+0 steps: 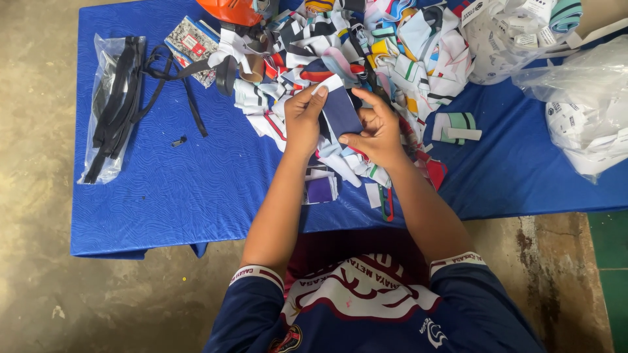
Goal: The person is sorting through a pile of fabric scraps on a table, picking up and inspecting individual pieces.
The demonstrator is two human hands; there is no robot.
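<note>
Both my hands hold a dark navy fabric strip [341, 111] with a white end, above a heap of mixed coloured fabric strips [366, 59] on a blue-covered table [196, 189]. My left hand [302, 117] pinches the strip's upper left edge near the white end. My right hand [376, 131] grips its lower right side with thumb and fingers. A few loose pieces, one purple [320, 188], lie just below my hands.
A clear bag of black straps [111, 104] lies at the left, with loose black straps [176, 78] beside it. An orange helmet-like object [232, 10] and a patterned booklet [193, 46] sit at the back. Clear bags of white labels [582, 111] fill the right.
</note>
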